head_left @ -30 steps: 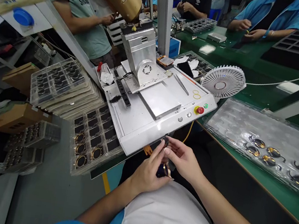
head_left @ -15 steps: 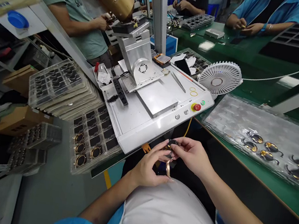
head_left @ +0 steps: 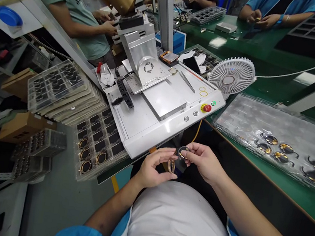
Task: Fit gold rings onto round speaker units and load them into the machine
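Note:
Above my lap, my left hand [head_left: 152, 168] pinches a narrow gold-coloured ring [head_left: 171, 166] between thumb and fingers, its opening turned partly sideways. My right hand [head_left: 208, 165] grips a round black disc part [head_left: 182, 152] with a shiny rim, thumb on its face. The disc is just above and to the right of the ring, apart from it. My left fingertips come close to the disc's left edge; whether they touch it, I cannot tell. Past my hands stands a white machine base [head_left: 149, 132] with a red button [head_left: 207, 108].
On the left, a clear tray [head_left: 78, 175] holds black squares and several gold-rimmed discs [head_left: 101, 157], beside stacked trays [head_left: 58, 87]. To the right, a plastic tray [head_left: 242, 123] carries round parts with cable tails [head_left: 286, 148]. A white fan [head_left: 231, 76] and tweezers [head_left: 187, 81] are farther back. Co-workers are around.
The ring has moved up and left in my left fingers and turned more upright. The disc, earlier between both hands' fingertips, now sits in my right hand with its face more visible.

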Demonstrator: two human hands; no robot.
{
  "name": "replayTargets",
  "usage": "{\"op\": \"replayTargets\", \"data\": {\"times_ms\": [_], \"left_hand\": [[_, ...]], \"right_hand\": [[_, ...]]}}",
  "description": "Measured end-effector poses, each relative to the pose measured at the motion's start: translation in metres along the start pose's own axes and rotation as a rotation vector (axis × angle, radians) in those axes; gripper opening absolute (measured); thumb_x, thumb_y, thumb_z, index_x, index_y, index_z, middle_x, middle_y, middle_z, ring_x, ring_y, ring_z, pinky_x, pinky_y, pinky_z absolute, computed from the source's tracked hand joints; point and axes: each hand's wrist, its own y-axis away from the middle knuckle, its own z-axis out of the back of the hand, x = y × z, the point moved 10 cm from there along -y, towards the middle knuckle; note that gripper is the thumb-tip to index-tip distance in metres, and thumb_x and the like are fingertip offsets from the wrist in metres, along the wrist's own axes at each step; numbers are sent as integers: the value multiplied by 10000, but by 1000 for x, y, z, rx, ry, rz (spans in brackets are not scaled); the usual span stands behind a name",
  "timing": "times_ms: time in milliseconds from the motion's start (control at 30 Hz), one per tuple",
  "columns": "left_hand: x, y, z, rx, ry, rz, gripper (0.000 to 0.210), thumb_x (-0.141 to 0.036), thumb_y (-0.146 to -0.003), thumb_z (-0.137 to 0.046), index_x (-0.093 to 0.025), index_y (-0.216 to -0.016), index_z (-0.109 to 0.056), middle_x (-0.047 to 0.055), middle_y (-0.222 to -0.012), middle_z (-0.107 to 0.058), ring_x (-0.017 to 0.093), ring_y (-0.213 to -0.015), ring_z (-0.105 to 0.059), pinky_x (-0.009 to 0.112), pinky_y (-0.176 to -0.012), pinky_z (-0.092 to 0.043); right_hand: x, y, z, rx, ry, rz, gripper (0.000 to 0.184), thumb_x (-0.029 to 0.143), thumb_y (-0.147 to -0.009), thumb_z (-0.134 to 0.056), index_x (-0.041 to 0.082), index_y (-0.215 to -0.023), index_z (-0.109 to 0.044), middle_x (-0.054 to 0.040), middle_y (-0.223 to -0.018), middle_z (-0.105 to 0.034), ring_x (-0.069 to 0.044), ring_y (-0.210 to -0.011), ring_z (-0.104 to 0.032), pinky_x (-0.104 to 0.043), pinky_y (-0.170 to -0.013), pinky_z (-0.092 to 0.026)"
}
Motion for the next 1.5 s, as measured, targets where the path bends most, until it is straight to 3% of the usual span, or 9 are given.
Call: {"op": "replayTargets", "data": {"times_ms": [100, 267, 400, 567, 867, 1100, 1300, 1400, 1500], "left_hand": [[5, -2, 11, -125, 247, -40, 514, -288, -747, -929, -218, -1218, -736, 121, -1190, -784, 258, -1077, -772, 358, -923, -646], [12, 0, 12, -202, 412, -36, 574, -264, -699, -964, -263, -1231, -746, 101, -1232, -790, 259, -1097, -776, 356, -920, -656], [23, 8, 12, -207, 374, 16, 665, -254, -650, -988, -288, -1265, -735, 94, -1242, -790, 287, -1125, -772, 392, -918, -668], [23, 12, 19, -232, 319, -33, 642, -250, -609, -1008, -288, -1205, -771, 87, -1219, -798, 281, -1100, -784, 390, -958, -665], [12, 10, 17, -190, 323, -112, 640, -176, -662, -967, -337, -1245, -759, 51, -1238, -785, 240, -1060, -797, 344, -935, -673], [20, 11, 20, -239, 342, -23, 647, -193, -573, -1012, -323, -1169, -796, 52, -1181, -807, 255, -1001, -811, 354, -884, -689], [24, 15, 24, -305, 346, 7, 600, -260, -566, -1024, -318, -1124, -812, 57, -1142, -818, 258, -962, -818, 352, -844, -698], [20, 15, 25, -314, 327, -26, 583, -256, -587, -1015, -327, -1127, -809, 54, -1145, -816, 259, -994, -813, 363, -887, -689], [17, 14, 22, -287, 307, -41, 571, -214, -608, -1002, -320, -1134, -807, 62, -1161, -808, 260, -996, -812, 372, -927, -677]], "right_hand": [[-4, 5, -10, 57, -29, -90, 450, 460, -579, -995, 148, -702, -694, -8, -683, -659, -94, -594, -559, -207, -559, -478], [-17, 18, -41, 115, -131, -224, 445, 395, -545, -981, 158, -648, -619, -19, -690, -678, -124, -602, -607, -257, -619, -510], [-9, 22, -51, 48, -84, -103, 398, 267, -570, -915, 189, -678, -540, 30, -627, -623, -103, -566, -552, -223, -556, -429], [3, 25, -56, 4, -12, 13, 350, 192, -601, -804, 215, -733, -480, 58, -669, -601, -91, -580, -524, -210, -531, -382], [6, 25, -63, 35, 65, 25, 304, 203, -624, -710, 233, -776, -449, 82, -630, -580, -92, -529, -516, -213, -489, -393], [0, 22, -68, 99, 36, -23, 357, 194, -643, -729, 244, -824, -425, 73, -616, -633, -127, -517, -609, -220, -488, -425], [-10, 19, -64, 106, -4, -118, 494, 269, -607, -889, 231, -822, -446, 29, -630, -694, -156, -546, -672, -225, -508, -515], [-19, 19, -56, 95, 104, -190, 509, 378, -592, -963, 199, -773, -523, -5, -599, -690, -134, -510, -635, -197, -451, -498], [-24, 19, -56, 132, 66, -207, 573, 494, -567, -988, 187, -659, -513, -30, -566, -682, -106, -452, -584, -187, -411, -486]]}}
